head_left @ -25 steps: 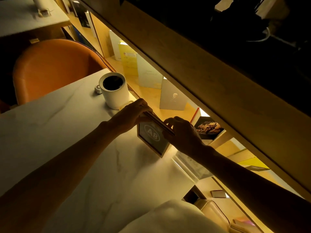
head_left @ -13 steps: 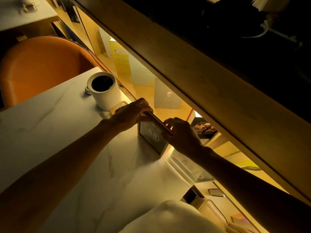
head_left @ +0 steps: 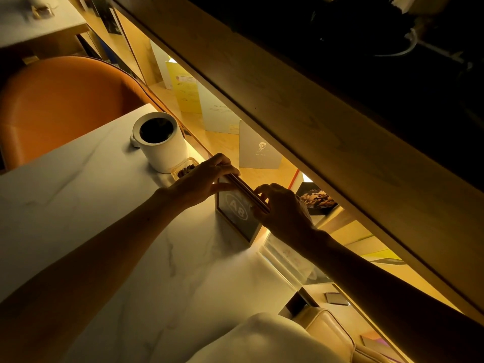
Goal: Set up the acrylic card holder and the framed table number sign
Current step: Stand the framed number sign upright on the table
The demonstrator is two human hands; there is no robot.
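The framed table number sign, dark with a white "A8" in an oval and a light wooden frame, stands upright at the far edge of the white marble table. My left hand grips the left end of its top edge. My right hand pinches the right end of the same top edge. An acrylic card holder, clear with a pale card inside, lies past the table edge to the right of the sign, partly hidden by my right arm.
A white cylindrical container stands behind the sign, with a small clear dish of dark bits beside it. A lit wooden shelf with upright cards runs along the table's far side. An orange chair sits at left; a cream bag lies lower right.
Both hands keep hold of the sign's top edge. The sign has turned slightly more upright against the table edge, and the view has shifted a little.
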